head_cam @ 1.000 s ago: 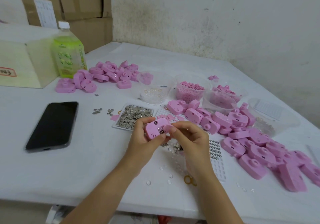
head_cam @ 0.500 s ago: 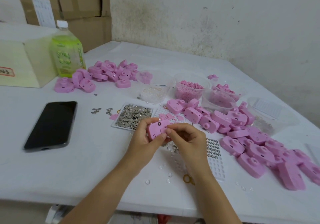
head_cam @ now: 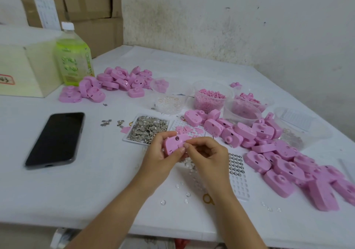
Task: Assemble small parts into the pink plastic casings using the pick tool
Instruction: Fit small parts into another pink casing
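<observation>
Head view: the pink casing (head_cam: 175,144) is held off the table just on the near side of the tray of silver parts (head_cam: 148,128), its face turned up toward the camera. Judged from its moulded shell, it is light, stiff and smooth. It would slip if pinched on its faces, so it is best held across its narrow edges, leaving the face free for fitting. The left hand (head_cam: 161,156) grips it in this way, fingers curled over the edge nearer the tray and the thumb clamped on the opposite edge. The right hand (head_cam: 209,156), on the side away from the tray, has its fingers curled and its thumb and forefinger closed on the casing's right edge. Whether a small part lies between them cannot be told, and the pick tool cannot be made out.
</observation>
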